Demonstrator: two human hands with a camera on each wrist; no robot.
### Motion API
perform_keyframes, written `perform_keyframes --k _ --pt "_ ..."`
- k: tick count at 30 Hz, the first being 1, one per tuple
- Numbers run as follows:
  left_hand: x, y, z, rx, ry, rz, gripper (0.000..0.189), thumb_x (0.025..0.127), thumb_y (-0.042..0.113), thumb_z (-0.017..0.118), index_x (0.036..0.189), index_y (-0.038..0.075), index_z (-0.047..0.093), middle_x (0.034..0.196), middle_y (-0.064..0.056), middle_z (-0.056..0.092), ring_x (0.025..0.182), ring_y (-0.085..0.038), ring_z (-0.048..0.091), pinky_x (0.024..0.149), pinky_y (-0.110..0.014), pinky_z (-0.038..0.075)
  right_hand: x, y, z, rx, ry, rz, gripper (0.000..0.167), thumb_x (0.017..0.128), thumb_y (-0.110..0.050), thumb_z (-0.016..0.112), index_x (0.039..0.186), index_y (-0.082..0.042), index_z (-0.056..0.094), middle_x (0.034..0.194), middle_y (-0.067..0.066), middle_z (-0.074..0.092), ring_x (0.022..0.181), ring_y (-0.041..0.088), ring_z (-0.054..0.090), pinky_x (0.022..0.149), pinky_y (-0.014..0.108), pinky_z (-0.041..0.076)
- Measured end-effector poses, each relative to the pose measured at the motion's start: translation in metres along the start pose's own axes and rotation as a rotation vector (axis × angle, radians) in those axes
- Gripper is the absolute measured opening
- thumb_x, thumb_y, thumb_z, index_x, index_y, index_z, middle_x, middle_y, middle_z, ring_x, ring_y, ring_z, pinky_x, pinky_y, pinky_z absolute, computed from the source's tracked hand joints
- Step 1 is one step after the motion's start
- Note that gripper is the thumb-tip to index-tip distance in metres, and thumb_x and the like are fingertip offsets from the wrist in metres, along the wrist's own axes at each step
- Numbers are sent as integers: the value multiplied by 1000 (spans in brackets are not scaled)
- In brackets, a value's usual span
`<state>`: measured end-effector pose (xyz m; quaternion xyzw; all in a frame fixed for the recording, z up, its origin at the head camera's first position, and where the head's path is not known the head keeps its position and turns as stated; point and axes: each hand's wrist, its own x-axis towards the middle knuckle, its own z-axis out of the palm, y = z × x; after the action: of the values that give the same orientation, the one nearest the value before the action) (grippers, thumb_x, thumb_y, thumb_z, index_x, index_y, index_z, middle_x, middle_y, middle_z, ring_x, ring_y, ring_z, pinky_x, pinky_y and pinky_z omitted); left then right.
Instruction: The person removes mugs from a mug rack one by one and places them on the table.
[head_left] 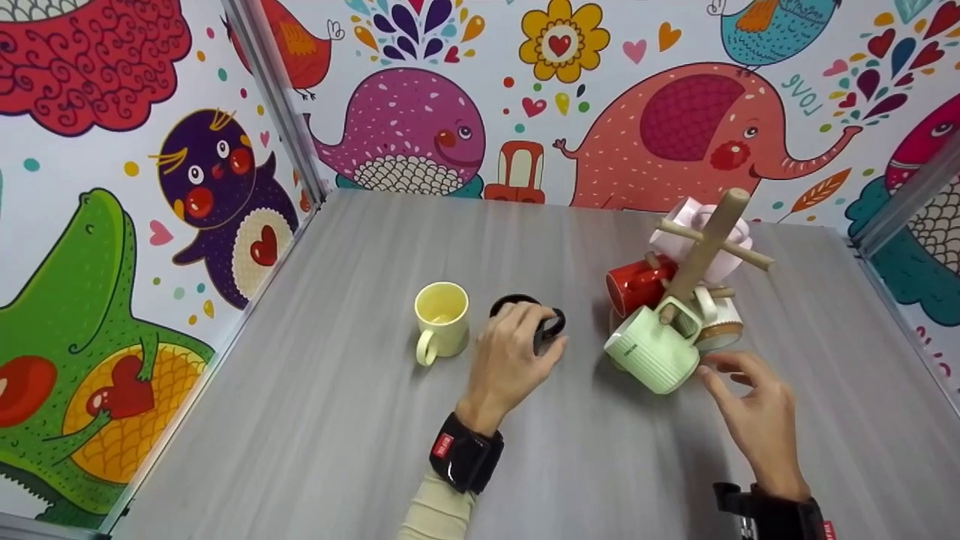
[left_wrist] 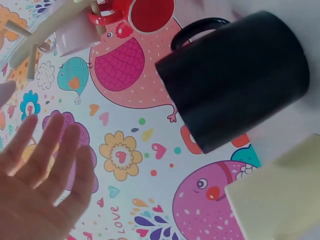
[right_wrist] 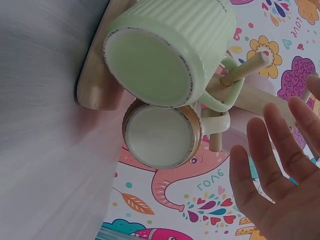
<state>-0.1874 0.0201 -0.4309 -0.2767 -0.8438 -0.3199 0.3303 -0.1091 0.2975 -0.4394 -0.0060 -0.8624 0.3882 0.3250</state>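
My left hand (head_left: 507, 352) hovers over the black mug (left_wrist: 235, 82), covering most of it in the head view. The mug stands upright, its handle pointing right; in the left wrist view my fingers are extended and apart from it. To its left stands a yellow mug (head_left: 444, 319), handle toward me. On the right, my right hand (head_left: 761, 420) is beside the base of a light green mug (head_left: 652, 351), fingers loosely bent with nothing in them. This green mug hangs tilted by its handle from a peg of the wooden mug tree (head_left: 701, 247).
Other pegs carry a red mug (head_left: 634, 289), a pale pink mug (head_left: 726, 262) and a white mug with a brown base (head_left: 724, 326). The grey table (head_left: 337, 420) meets printed cartoon panels (head_left: 525, 97) at the back and sides, with metal posts in the corners.
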Motion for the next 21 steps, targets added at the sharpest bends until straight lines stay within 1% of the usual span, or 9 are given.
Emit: perform_keyframes --k 6,8,12,14,15,18,21 --pt "-5 6 1 -3 -52 83 25 79 22 86 97 11 73 94 1 71 86 -16 65 71 -31 52 3 -2 -1 11 22 1 15 81 12 74 95 7 73 90 13 70 87 -8 56 79 12 42" --pt "-6 8 1 -18 -78 103 23 81 21 85 97 11 73 93 1 71 84 -15 65 70 -30 51 4 -3 -2 14 29 8 15 82 12 74 96 7 73 89 8 71 86 -8 57 78 12 42" --pt "-8 12 1 -35 -132 139 20 82 22 83 95 11 73 89 2 71 80 -14 64 68 -27 50 6 -3 -2 25 41 21 14 83 10 74 96 6 73 89 -9 68 85 -6 58 78 13 43" --pt "-9 14 1 -39 -155 159 18 83 22 83 95 12 72 88 3 70 79 -13 64 67 -26 49 7 -3 -3 30 47 20 13 83 10 74 96 7 73 89 -13 66 85 -5 58 78 14 43" --pt "-9 15 0 -41 -163 169 18 83 22 82 94 12 72 88 4 70 79 -12 64 67 -26 49 8 -3 -4 34 50 19 13 83 10 74 96 7 73 89 -14 66 85 -4 58 78 14 44" --pt "-10 18 -2 -47 -178 196 16 84 21 82 93 13 73 88 5 71 79 -11 64 67 -24 47 12 -4 -5 40 56 11 12 84 9 73 96 7 73 89 -10 67 86 -3 58 79 14 44" --pt "-8 20 -5 -49 -177 224 15 84 21 82 91 13 73 87 5 70 78 -11 63 65 -23 46 17 -5 -7 44 66 10 13 85 10 72 98 9 73 90 -13 66 86 -3 58 80 14 44"
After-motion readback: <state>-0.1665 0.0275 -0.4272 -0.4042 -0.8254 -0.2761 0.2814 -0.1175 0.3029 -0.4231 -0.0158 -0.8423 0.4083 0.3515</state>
